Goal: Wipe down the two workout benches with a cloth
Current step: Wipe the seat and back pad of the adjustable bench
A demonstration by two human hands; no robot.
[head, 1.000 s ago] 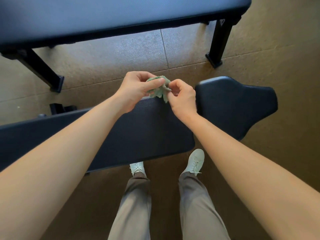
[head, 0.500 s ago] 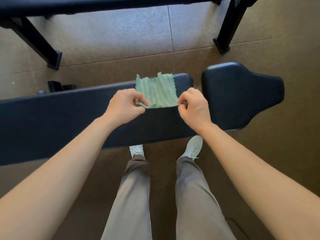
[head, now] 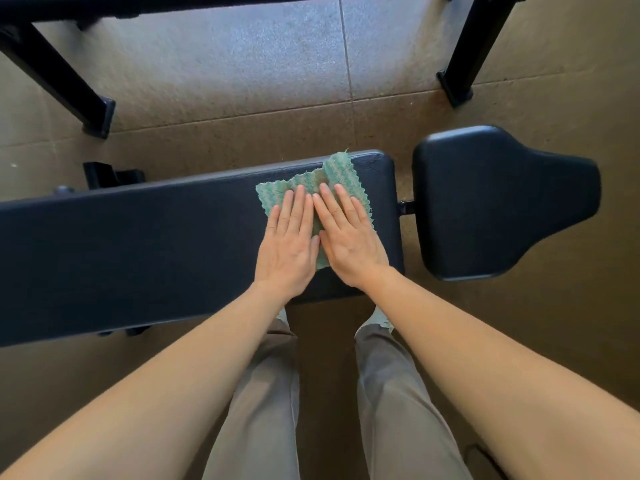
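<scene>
A green striped cloth (head: 341, 180) lies spread flat on the right end of the near black bench pad (head: 138, 244). My left hand (head: 289, 242) and my right hand (head: 346, 235) lie side by side on the cloth, fingers straight, pressing it onto the pad. The bench's separate black seat pad (head: 491, 202) sits just to the right, across a narrow gap. A second black bench (head: 145, 5) runs along the top of the view, only its near edge and legs visible.
The far bench's black legs stand on the floor at upper left (head: 93, 116) and upper right (head: 457, 88). Brown speckled floor tiles (head: 242, 81) separate the two benches. My legs in grey trousers (head: 263, 393) stand against the near bench's front edge.
The cloth went from bunched between my fingers, to held stretched open by two corners, to lying flat on the pad. Both hands let go and now press it with flat palms.
</scene>
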